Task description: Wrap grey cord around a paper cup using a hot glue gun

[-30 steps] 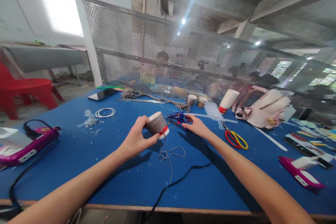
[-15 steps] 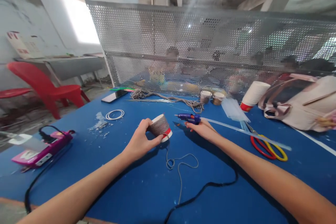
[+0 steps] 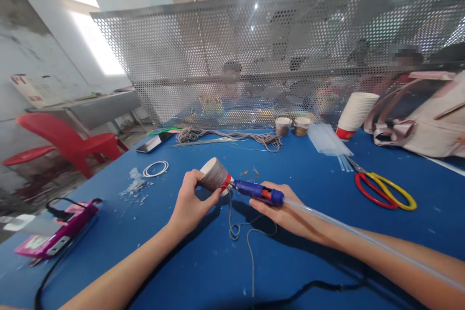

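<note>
Left arm: forearm enters from the lower left edge and slants up toward the middle, wrist above the counter (image 3: 174,276). Left hand (image 3: 191,203): thumb and fingers clamped on a paper cup (image 3: 214,178) wrapped in grey cord; thumb at the lower side near the red band, fingers over the far upper side. Cup is tilted, held off the surface at mid-view, white end toward upper left, red band toward the right hand. Loose cord (image 3: 253,264) hangs from the banded end and loops on the counter.

Right arm: forearm enters from the lower right, reaching leftward, low. Right hand (image 3: 281,208): closed around a blue glue gun (image 3: 256,192); grip largely hidden behind the gun body. Nozzle points left at the cup's red band; contact or slight gap, cannot tell. A clear glue stick (image 3: 348,230) trails from the gun's rear, passing over the right forearm.
</note>
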{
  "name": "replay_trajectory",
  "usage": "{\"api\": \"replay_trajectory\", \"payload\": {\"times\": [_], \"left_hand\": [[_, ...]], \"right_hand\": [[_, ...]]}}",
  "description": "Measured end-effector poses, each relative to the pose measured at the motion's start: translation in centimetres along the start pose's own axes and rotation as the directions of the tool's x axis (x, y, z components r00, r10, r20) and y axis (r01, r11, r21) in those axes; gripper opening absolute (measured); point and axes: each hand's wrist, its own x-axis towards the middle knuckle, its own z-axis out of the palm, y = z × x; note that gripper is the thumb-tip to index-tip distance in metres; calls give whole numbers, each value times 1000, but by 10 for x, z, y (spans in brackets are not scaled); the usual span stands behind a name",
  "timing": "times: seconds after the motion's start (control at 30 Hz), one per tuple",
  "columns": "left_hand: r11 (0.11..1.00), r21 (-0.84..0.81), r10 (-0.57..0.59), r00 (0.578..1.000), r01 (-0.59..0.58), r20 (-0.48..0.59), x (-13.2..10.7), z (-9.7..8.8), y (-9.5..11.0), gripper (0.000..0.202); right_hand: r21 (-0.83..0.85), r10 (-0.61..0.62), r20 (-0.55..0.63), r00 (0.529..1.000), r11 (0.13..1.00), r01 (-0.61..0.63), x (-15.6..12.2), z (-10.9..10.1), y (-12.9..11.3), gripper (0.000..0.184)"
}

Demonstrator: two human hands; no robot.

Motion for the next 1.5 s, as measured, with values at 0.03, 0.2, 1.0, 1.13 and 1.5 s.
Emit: {"api": "replay_trajectory", "payload": {"times": [0.03, 0.2, 1.0, 1.13, 1.5], "left_hand": [[1000, 9, 11, 1000, -11, -5, 0, 0, 1, 22], [998, 48, 41, 998, -38, -48, 0, 0, 6, 23], [996, 60, 70, 997, -69, -18, 0, 1, 7, 21], [999, 14, 53, 999, -53, 4, 1, 0, 4, 20], [991, -129, -16, 996, 27, 82, 3, -3, 1, 21]], "right_hand": [[-10, -11, 2, 1000, 1000, 11, 0, 1, 0, 21], [-73, -105, -24, 994, 992, 103, -3, 4, 2, 20], [-167, -362, -29, 932, 921, 353, -4, 8, 15, 20], [-178, -338, -43, 940, 929, 325, -3, 6, 14, 20], [-105, -152, -13, 988, 983, 149, -2, -1, 2, 25]]}}
